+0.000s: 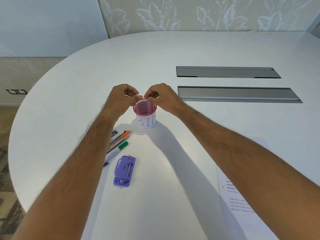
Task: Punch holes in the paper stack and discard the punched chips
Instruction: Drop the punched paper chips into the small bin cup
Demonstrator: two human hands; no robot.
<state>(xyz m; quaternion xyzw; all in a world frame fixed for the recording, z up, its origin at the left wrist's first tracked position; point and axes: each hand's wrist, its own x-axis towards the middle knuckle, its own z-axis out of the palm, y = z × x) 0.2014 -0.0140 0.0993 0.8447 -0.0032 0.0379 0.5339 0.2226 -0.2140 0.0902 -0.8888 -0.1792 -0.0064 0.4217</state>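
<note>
A pink mesh cup wrapped in a white label reading BIN (147, 122) stands at the table's middle. My left hand (121, 99) and my right hand (162, 97) meet just above its far rim. Their fingertips are curled and pinch a small thin piece (141, 97) between them, too small to identify. The purple hole punch (124, 171) lies on the table nearer to me, left of centre, with no hand on it. The printed paper stack (242, 205) lies at the right, partly hidden under my right forearm.
Several pens and markers (119, 142) lie in a bunch between the punch and the cup, partly under my left forearm. Two long grey recessed cable slots (228, 72) (239, 95) sit in the white table at the right. A white sheet (254, 36) lies at the far edge.
</note>
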